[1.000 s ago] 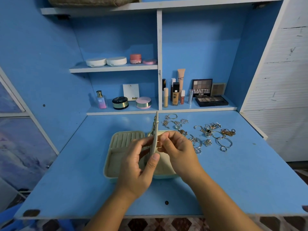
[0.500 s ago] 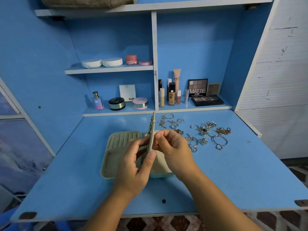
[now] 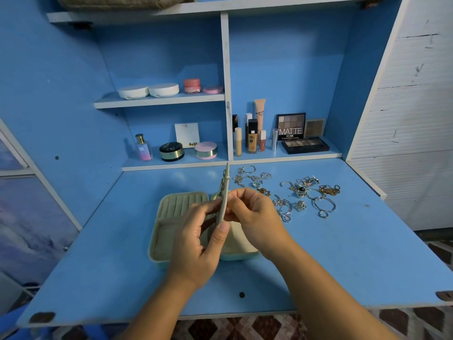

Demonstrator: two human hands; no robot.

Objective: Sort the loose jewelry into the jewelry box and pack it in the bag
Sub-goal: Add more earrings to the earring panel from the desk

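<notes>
Both hands are raised together above the open jewelry box, holding one part between them.

1. Left hand [image 3: 196,251]: grips a thin beige flat panel [image 3: 224,192], which stands upright and edge-on to the camera. The thumb tip presses the panel's lower near edge. The curled fingers lie on its left face.
2. Right hand [image 3: 255,222]: thumb and forefinger are drawn together and pinch the panel from its right side at mid-height. The remaining fingers are curled. Anything small between the fingertips is hidden.
3. A gold-coloured chain piece [image 3: 222,184] hangs on the panel's left face, above the left fingers.
4. The cream-lined, pale green rectangular jewelry box [image 3: 171,217] lies open directly beneath both hands. Its ridged ring section is just left of the left fingers.
5. The loose silver and gold jewelry [image 3: 304,192] is spread right of the right hand and beyond it, apart from the box.
6. Box and jewelry rest on the blue desk surface [image 3: 343,253].
</notes>
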